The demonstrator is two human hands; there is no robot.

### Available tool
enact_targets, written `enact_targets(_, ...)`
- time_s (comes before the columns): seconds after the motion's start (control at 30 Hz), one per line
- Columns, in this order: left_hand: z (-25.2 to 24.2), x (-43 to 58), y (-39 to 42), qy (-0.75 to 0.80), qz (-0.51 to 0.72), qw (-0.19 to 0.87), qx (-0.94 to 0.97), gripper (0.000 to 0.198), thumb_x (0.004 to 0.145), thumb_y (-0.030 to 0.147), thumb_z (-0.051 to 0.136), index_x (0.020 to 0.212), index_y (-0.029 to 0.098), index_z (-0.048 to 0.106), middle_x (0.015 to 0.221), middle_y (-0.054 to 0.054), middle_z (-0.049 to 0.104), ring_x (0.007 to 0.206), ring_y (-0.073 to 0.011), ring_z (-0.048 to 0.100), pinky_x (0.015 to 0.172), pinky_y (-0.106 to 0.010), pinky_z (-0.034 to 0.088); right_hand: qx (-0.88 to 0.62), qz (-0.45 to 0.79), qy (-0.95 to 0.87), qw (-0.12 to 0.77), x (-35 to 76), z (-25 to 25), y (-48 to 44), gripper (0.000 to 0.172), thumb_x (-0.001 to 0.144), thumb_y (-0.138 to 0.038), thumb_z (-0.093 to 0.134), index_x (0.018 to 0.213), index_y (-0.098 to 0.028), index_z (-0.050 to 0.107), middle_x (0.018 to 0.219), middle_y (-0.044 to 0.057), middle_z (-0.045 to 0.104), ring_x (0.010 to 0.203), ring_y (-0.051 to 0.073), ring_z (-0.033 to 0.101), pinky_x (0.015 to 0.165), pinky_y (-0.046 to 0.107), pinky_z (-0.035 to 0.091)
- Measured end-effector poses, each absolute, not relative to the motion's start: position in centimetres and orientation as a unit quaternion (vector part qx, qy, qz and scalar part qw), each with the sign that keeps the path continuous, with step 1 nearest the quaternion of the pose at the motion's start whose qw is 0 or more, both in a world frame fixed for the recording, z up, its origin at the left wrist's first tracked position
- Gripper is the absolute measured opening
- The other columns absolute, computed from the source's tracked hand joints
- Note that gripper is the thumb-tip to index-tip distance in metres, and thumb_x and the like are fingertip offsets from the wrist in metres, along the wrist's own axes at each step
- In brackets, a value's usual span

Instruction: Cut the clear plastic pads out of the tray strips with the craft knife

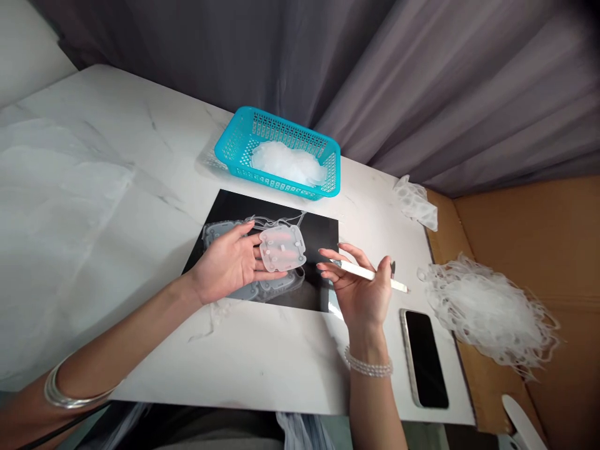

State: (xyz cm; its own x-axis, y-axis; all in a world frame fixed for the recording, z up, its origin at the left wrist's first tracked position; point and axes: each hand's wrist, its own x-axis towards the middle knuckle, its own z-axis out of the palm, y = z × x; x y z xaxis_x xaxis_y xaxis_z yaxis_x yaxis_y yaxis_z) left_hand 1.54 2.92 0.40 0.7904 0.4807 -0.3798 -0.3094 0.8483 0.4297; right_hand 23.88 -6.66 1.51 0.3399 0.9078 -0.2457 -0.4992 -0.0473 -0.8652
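My left hand is palm up, with a translucent, rounded-square plastic piece resting on its outstretched fingers. Small raised studs and slots show on the piece. My right hand holds a slim white pen-like tool between thumb and fingers; its dark, pointed tip faces the plastic piece but stays apart from it. Beneath my left hand, more clear plastic pieces and thin clear strips lie on a black mat. My left hand partly covers them.
Behind the mat stands a blue perforated basket holding a pile of translucent pieces. A phone lies near the right table edge. Farther right, a heap of clear plastic scraps sits by a cardboard box. Grey curtains hang behind.
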Motion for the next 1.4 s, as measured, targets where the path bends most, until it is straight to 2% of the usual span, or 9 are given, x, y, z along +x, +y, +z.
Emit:
enact_targets(0.47,0.4,1.9,2.5,0.254,0.185,0.933,0.175,0.067,0.097,0.057,0.039,0.143,0.010,0.049,0.129,-0.021,0.068,0.124,-0.0359,0.063,0.112,-0.057,0.037,-0.461,0.595,-0.164,0.638,23.6,1.2,-6.4,0.066,0.096,-0.070,0.035,0.107,-0.016,0.071,0.102,0.018,0.078,0.091,0.027,0.077,0.086,0.043,0.060)
enact_targets(0.7,0.5,2.1,2.2,0.255,0.174,0.933,0.183,0.066,0.096,0.058,0.041,0.138,0.008,0.054,0.133,-0.021,0.065,0.120,-0.0365,0.065,0.112,-0.055,0.039,-0.446,0.620,-0.151,0.627,23.5,1.1,-6.4,0.064,0.097,-0.068,0.035,0.111,-0.015,0.069,0.106,0.020,0.077,0.093,0.026,0.077,0.084,0.037,0.061)
enact_targets(0.9,0.8,2.2,2.0,0.259,0.161,0.934,0.184,0.067,0.097,0.058,0.041,0.141,0.008,0.052,0.143,-0.021,0.058,0.121,-0.0373,0.064,0.112,-0.054,0.039,-0.445,0.648,-0.143,0.602,23.4,1.4,-6.4,0.063,0.100,-0.063,0.030,0.116,-0.014,0.067,0.097,0.019,0.079,0.093,0.025,0.077,0.088,0.040,0.060)
enact_targets(1.0,0.5,2.1,2.1,0.257,0.165,0.934,0.188,0.069,0.097,0.058,0.041,0.145,0.008,0.047,0.144,-0.023,0.057,0.125,-0.0369,0.062,0.113,-0.053,0.039,-0.450,0.630,-0.143,0.616,23.5,1.5,-6.4,0.062,0.100,-0.063,0.032,0.113,-0.014,0.068,0.098,0.019,0.079,0.098,0.026,0.076,0.093,0.042,0.058)
enact_targets(1.13,0.0,2.1,2.1,0.282,0.208,0.920,0.176,0.065,0.097,0.054,0.044,0.147,0.013,0.044,0.149,-0.020,0.052,0.129,-0.0342,0.058,0.112,-0.049,0.040,-0.441,0.587,-0.163,0.659,22.9,1.8,-6.7,0.059,0.100,-0.062,0.032,0.110,-0.017,0.070,0.103,0.017,0.079,0.105,0.026,0.074,0.096,0.041,0.057)
enact_targets(1.2,-0.2,2.1,2.1,0.284,0.214,0.921,0.157,0.064,0.097,0.054,0.044,0.145,0.013,0.046,0.144,-0.019,0.057,0.121,-0.0319,0.064,0.109,-0.047,0.044,-0.421,0.616,-0.187,0.639,22.0,2.0,-6.8,0.062,0.099,-0.065,0.031,0.110,-0.019,0.071,0.107,0.016,0.078,0.106,0.026,0.074,0.095,0.041,0.057)
enact_targets(1.3,-0.2,2.0,2.1,0.259,0.206,0.935,0.130,0.063,0.099,0.054,0.039,0.144,0.011,0.048,0.133,-0.019,0.065,0.105,-0.0274,0.070,0.097,-0.042,0.052,-0.393,0.700,-0.223,0.553,20.9,2.4,-7.0,0.071,0.096,-0.072,0.028,0.109,-0.018,0.072,0.115,0.016,0.076,0.103,0.030,0.075,0.091,0.044,0.059)
enact_targets(1.4,-0.1,1.9,2.3,0.235,0.210,0.942,0.116,0.061,0.102,0.051,0.034,0.145,0.011,0.048,0.133,-0.018,0.065,0.113,-0.0282,0.067,0.094,-0.042,0.054,-0.398,0.711,-0.227,0.534,21.1,2.7,-7.0,0.074,0.096,-0.073,0.029,0.104,-0.016,0.074,0.115,0.017,0.076,0.095,0.031,0.077,0.083,0.042,0.061)
